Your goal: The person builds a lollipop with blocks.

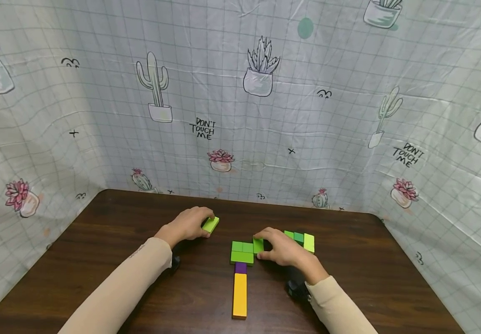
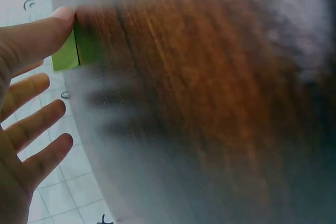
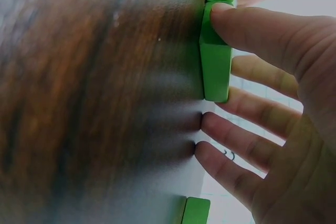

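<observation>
- Well, at the left my hand, the left hand point(image 1: 187, 226), pinches a lime block point(image 1: 211, 225) between thumb and fingers, toward the worktop's point(image 1: 98, 241) far side; the other fingers are loosely spread.
- In the middle, a long yellow block point(image 1: 240, 295) lies nearest me, a purple block point(image 1: 240, 268) meets its far end, and joined green blocks point(image 1: 242, 257) sit beyond.
- Against their right side, my right hand point(image 1: 285, 250) pinches another green block point(image 1: 259, 246), thumb nearest me, spare fingers apart.
- Farthest right, three greenish blocks point(image 1: 298, 237) stand in a row, partly behind my right hand.
</observation>
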Available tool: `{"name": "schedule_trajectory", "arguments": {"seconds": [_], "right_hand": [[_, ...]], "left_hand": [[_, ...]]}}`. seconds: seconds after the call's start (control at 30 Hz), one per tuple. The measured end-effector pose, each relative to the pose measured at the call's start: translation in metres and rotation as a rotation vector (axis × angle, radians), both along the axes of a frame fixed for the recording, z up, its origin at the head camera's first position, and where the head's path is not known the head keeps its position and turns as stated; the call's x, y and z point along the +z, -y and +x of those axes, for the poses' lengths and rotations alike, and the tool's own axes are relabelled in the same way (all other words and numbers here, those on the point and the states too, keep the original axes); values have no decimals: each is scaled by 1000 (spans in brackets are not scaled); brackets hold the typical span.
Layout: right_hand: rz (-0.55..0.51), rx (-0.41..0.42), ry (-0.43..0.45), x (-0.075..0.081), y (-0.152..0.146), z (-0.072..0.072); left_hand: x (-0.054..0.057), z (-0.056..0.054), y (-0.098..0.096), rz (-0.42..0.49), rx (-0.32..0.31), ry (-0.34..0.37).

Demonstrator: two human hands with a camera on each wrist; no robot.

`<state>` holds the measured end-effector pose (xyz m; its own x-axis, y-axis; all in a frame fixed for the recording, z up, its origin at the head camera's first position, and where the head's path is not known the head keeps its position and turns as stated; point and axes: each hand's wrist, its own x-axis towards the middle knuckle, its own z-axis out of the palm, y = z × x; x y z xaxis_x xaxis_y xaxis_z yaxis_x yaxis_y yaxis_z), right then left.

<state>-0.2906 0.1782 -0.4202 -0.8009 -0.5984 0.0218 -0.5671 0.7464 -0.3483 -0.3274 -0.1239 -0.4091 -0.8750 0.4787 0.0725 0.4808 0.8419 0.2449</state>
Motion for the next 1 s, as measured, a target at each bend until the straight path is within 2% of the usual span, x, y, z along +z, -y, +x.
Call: {"name": "schedule_trajectory", "arguments": {"seconds": [0.3, 0.5, 0.73, 1.0], "right_hand": [[6, -19, 18, -2, -1, 1], [-5, -7, -5, -1, -1, -1], [-8, 2, -15, -2, -2, -2], [-10, 5, -5, -1, -2, -1]], "left_hand": [[1, -3, -2, 5, -21, 52], [3, -2, -2, 15, -21, 76], [3, 0, -3, 12, -2, 76], [1, 7, -6, 4, -24, 54]]}}
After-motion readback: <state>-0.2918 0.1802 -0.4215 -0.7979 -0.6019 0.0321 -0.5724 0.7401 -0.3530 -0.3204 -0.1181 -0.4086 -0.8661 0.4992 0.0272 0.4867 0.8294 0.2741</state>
